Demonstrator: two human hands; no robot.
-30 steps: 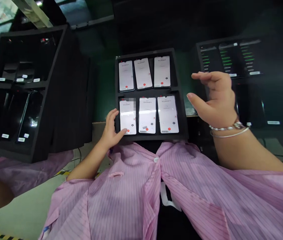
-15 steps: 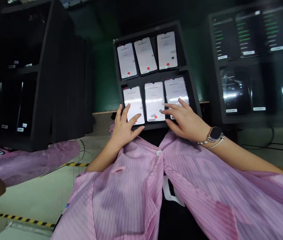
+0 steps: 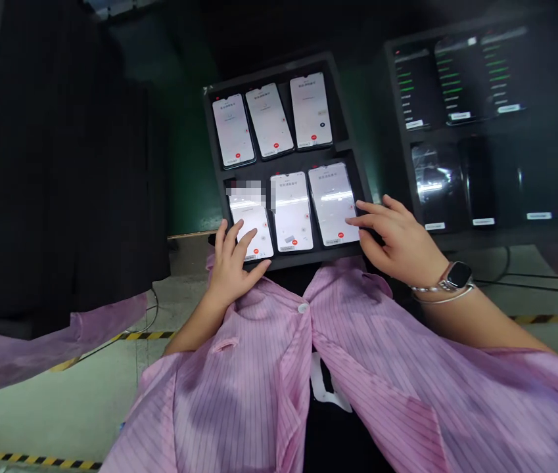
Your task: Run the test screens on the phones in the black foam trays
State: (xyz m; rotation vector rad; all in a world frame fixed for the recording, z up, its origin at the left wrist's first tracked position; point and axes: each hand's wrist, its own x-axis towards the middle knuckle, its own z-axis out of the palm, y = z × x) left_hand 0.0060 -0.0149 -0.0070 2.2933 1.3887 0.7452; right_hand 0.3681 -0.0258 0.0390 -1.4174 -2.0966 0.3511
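Observation:
Several smartphones with lit white screens lie in two rows in a black foam tray (image 3: 286,159) in front of me. My left hand (image 3: 233,266) is open, its fingers spread over the lower part of the near-left phone (image 3: 252,226). At the near-right phone (image 3: 334,203), my right hand (image 3: 397,240) is open, with fingertips at the screen's right edge; whether they touch cannot be told. Between the hands lies the near-middle phone (image 3: 292,210). Behind it, the far row holds a left phone (image 3: 233,131), a middle phone (image 3: 269,119) and a right phone (image 3: 311,108).
Another black tray (image 3: 401,136) on the right holds phones with dark screens, some showing green lines. Dark stacked trays (image 3: 76,197) rise on the left. A co-worker's pink sleeve (image 3: 106,315) reaches in at left. The bench top (image 3: 190,164) is green.
My right hand has shifted right, from between the near-middle and near-right phones to the near-right phone's right edge, uncovering its screen. My left hand stays over the near-left phone. The view has shifted slightly.

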